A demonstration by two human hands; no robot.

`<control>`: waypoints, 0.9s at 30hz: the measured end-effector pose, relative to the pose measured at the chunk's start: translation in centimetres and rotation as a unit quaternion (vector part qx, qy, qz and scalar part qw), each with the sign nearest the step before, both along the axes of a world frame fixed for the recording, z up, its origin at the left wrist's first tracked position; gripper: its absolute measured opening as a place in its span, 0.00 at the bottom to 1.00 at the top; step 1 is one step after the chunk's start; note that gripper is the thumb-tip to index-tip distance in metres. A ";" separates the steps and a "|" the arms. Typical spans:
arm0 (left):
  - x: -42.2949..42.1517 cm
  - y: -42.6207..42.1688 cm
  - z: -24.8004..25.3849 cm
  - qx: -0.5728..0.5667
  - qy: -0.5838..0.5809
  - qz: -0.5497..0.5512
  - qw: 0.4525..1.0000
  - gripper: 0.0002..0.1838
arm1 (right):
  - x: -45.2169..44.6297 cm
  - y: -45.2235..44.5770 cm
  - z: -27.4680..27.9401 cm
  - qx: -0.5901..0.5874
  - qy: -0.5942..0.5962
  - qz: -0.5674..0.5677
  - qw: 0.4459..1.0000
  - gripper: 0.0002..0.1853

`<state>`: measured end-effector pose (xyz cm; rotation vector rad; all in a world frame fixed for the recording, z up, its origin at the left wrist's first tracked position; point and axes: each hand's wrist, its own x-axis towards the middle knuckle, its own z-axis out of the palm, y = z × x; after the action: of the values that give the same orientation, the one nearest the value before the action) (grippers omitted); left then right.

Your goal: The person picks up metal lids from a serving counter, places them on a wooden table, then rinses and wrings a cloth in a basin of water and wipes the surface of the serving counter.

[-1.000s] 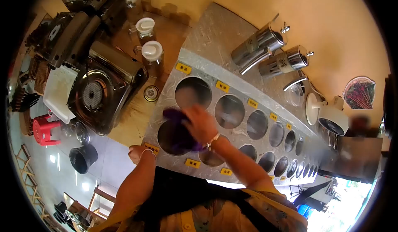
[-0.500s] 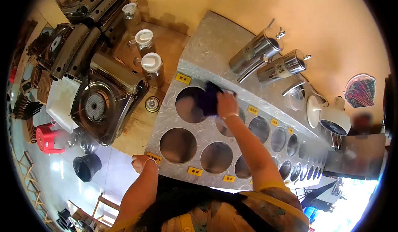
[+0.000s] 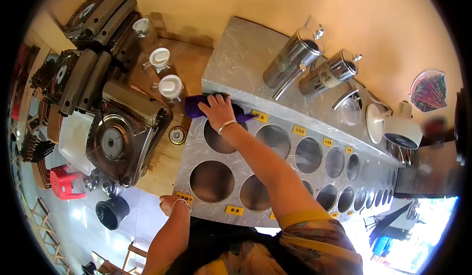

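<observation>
My right hand point(image 3: 216, 108) presses a purple cloth point(image 3: 195, 106) against the far left corner of the grey marbled counter point(image 3: 231, 162). Its fingers spread over the cloth, part of which sticks out to the right under the wrist, beside a yellow label point(image 3: 259, 116). Below the hand is a round opening point(image 3: 216, 139) in the counter, partly covered by the cloth and my forearm. My left hand point(image 3: 173, 204) is curled closed at the near left corner, next to another yellow label point(image 3: 185, 198); what its fingers hold, if anything, is hidden.
Two metal pump dispensers point(image 3: 292, 58) stand on the raised ledge. Left of the counter are lidded jugs point(image 3: 170, 86), a gas canister point(image 3: 177, 135) and a portable gas stove point(image 3: 115, 137) on a wooden surface. A red stool point(image 3: 64, 181) and a black bin point(image 3: 112, 212) stand on the floor.
My right hand has moved left with the purple cloth, from beside the back left opening to the far left corner. My left hand stays by the near left corner. The view has shifted slightly.
</observation>
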<state>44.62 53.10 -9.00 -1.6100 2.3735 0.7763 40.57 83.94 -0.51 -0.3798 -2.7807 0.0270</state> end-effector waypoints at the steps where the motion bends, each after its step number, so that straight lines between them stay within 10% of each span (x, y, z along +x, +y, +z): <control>1: 0.6 -0.4 -0.2 0.001 -0.004 -0.008 1.000 0.21 | 0.5 0.1 0.1 -0.022 -0.025 -0.012 0.999 0.11; 4: 0.5 1.8 3.8 0.006 -0.041 -0.026 0.999 0.21 | 5.6 0.7 -2.2 -0.080 -0.059 -0.072 0.992 0.11; 5: 0.3 1.2 3.9 0.007 -0.035 -0.027 0.999 0.21 | 8.2 0.6 -1.5 0.015 -0.238 -0.011 0.971 0.09; 9: 0.7 0.2 2.4 -0.103 -0.092 -0.217 0.966 0.22 | 11.4 -1.1 1.9 -0.164 -0.108 -0.049 0.979 0.08; 11: 0.1 2.1 4.5 -0.018 -0.045 0.008 0.999 0.23 | 10.3 0.3 2.9 -0.269 0.064 -0.156 0.948 0.12; 14: 0.0 2.2 4.7 -0.015 -0.035 0.006 0.999 0.21 | 5.8 0.0 3.1 -0.273 0.187 -0.162 0.929 0.17; 21: 0.2 2.5 5.5 -0.015 -0.036 0.001 0.999 0.22 | -1.3 -0.8 1.0 -0.001 -0.008 0.097 0.995 0.06; 27: 0.6 1.8 3.8 -0.064 -0.074 -0.144 0.985 0.20 | 10.1 4.9 0.6 0.009 -0.098 -0.134 0.986 0.05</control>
<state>45.26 54.90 -5.25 -1.2726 2.5116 0.4417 50.67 88.88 0.05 -0.7878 -2.8917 -0.1059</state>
